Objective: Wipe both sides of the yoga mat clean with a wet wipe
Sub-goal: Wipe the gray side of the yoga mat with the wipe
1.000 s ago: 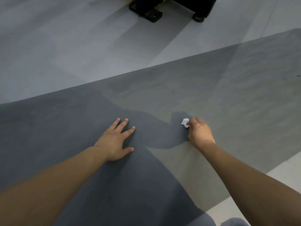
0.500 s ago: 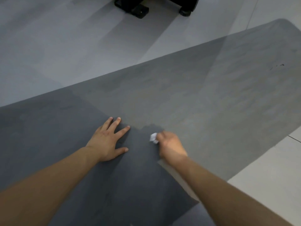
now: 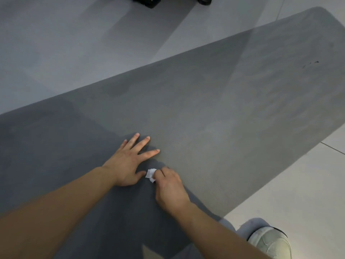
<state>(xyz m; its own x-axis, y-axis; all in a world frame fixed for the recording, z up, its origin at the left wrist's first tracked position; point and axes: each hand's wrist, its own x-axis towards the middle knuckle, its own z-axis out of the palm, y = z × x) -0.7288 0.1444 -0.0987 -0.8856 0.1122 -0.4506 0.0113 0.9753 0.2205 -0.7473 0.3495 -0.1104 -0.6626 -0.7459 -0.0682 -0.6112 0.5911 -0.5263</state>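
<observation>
A grey yoga mat (image 3: 214, 113) lies flat on the floor, running diagonally from lower left to upper right. My left hand (image 3: 128, 163) rests flat on the mat with fingers spread. My right hand (image 3: 170, 189) sits just right of it and grips a small crumpled white wet wipe (image 3: 150, 174) against the mat. The wipe nearly touches my left thumb. A few small dark marks (image 3: 310, 64) show on the mat's far right part.
Pale tiled floor (image 3: 298, 184) surrounds the mat. Black wheeled feet of some equipment (image 3: 149, 1) stand at the top edge. My light-coloured shoe (image 3: 270, 242) and grey trouser leg are at the lower right, beside the mat's near edge.
My right hand has slid the wipe leftward and toward me across the mat, ending beside my left thumb. The view has shifted, showing more of the mat's right end and my shoe.
</observation>
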